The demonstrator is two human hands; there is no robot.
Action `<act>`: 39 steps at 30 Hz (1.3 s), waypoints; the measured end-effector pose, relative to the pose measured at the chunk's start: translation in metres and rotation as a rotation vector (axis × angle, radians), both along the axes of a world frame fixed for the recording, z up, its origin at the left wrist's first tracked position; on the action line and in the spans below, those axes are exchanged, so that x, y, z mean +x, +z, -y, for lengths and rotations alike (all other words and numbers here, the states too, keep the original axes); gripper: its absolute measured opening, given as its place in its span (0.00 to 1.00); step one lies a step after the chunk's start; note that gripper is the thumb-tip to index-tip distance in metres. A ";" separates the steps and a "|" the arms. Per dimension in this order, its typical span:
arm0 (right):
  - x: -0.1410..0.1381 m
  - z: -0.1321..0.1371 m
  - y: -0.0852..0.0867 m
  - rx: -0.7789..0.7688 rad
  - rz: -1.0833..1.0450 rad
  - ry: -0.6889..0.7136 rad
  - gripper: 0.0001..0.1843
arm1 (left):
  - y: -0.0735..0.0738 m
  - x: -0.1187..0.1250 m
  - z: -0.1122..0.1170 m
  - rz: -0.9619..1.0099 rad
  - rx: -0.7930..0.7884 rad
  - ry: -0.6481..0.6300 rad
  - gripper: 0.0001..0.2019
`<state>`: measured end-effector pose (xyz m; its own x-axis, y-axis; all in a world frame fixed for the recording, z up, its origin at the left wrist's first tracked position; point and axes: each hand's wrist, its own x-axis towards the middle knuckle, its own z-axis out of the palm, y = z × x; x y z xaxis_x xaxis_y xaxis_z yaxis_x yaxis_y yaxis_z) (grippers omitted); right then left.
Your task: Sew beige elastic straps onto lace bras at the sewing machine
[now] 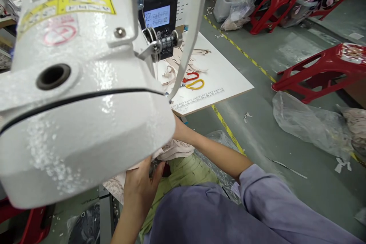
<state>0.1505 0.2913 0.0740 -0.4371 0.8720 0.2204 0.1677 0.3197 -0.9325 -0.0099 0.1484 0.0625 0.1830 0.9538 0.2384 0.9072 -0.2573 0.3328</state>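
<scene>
A white sewing machine [94, 133] loomed closest to the camera, covering much of the left side. Below its rounded end, the left hand [138, 183] lay against pale pink lace cloth [178, 151], the thumb set apart from the fingers; the fingertips were hidden, so I could not tell whether they gripped it. The right hand [179, 129] reached in behind the machine's end, near the cloth's far edge, and its grip could not be told either. The cloth sat under the machine, between the two hands, above a green cloth [191, 171] near the person's lap. Beyond, scissors [195, 88] with red and yellow handles lay on the white table [231, 80], between pale fabric strips [174, 63] and a printed ruler [200, 99].
</scene>
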 end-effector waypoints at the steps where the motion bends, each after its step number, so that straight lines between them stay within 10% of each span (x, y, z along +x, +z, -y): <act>1: 0.000 0.000 0.000 -0.004 0.001 -0.004 0.05 | 0.000 0.000 0.000 -0.003 -0.003 -0.001 0.33; 39: 0.011 0.009 -0.026 0.038 -0.253 -0.161 0.06 | 0.009 0.005 -0.005 -0.028 0.063 -0.022 0.29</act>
<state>0.1612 0.2822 0.0475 -0.2212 0.9145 0.3388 -0.0175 0.3437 -0.9389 -0.0052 0.1531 0.0710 0.2115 0.9328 0.2919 0.9099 -0.2970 0.2897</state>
